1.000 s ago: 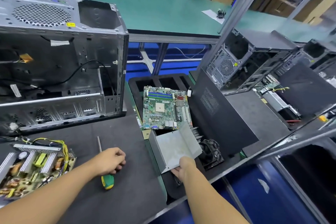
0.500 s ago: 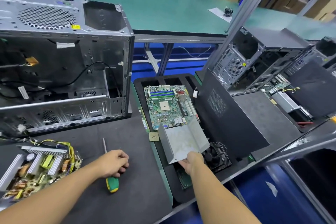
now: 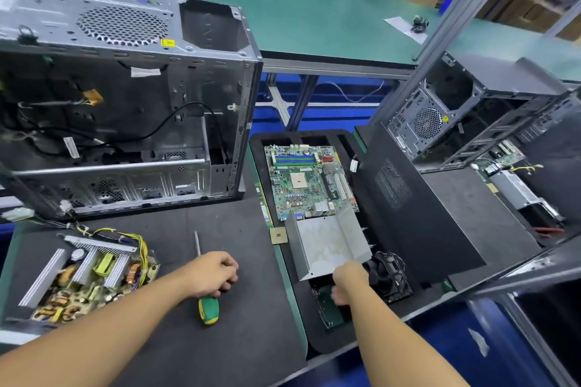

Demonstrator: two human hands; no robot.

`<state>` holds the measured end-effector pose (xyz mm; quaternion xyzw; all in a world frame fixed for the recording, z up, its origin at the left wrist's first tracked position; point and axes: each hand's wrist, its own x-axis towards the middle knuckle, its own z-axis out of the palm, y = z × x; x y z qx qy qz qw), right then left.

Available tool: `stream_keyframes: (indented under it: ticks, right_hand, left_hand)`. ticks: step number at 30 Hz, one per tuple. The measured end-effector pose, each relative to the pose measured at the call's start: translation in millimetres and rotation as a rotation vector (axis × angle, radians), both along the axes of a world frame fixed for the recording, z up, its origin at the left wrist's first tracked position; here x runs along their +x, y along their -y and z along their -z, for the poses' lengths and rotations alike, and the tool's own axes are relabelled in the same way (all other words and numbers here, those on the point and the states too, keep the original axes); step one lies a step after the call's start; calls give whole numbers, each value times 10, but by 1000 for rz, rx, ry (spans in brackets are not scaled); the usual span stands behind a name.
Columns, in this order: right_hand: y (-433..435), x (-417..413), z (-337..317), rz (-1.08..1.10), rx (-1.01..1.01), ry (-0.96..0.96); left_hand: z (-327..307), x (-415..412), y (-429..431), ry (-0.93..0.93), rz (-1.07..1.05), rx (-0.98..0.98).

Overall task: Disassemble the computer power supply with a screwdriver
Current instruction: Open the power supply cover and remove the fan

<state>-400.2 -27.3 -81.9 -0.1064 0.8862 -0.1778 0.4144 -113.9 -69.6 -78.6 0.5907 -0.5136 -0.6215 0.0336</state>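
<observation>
Screwdriver (image 3: 207,305): green handle with yellow bits, silver shaft. Bench (image 3: 188,339): black mat; far bench green. Motherboard (image 3: 306,182): green, blue slots. Metal cover (image 3: 328,245): plain grey. Power supply board (image 3: 85,276): yellow wires, silver fins.

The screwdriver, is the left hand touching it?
Touching. In the head view the left hand rests on the screwdriver, fingers curled over the top of its green handle, the shaft sticking out beyond the knuckles.
</observation>
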Motion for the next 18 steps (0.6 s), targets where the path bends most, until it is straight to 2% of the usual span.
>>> stream_keyframes:
  ticks: [3,6,10,12,14,16,18]
  right_hand:
    - [-17,52,-244,-345,239,-309]
    - [55,246,-385,-548,206,-575]
    - [211,596,-509,-734,56,-850]
    - [291,814,-572,-856,-58,-885]
    - [367,1091,-601,-1048,-151,-841]
    - [431,1373,-608,-1129,-159,-669]
    - [448,1633,-541,-1256,-44,-494]
  left_hand:
    - [-89,62,13,-8,-1,-62]
    - [-183,152,3,-16,25,-150]
    - [-382,317,-8,-64,44,-272]
    - [-510,447,8,32,57,-469]
    - [-646,600,11,125,74,-636]
    - [-752,780,29,206,126,-805]
    - [-806,1016,68,236,190,-981]
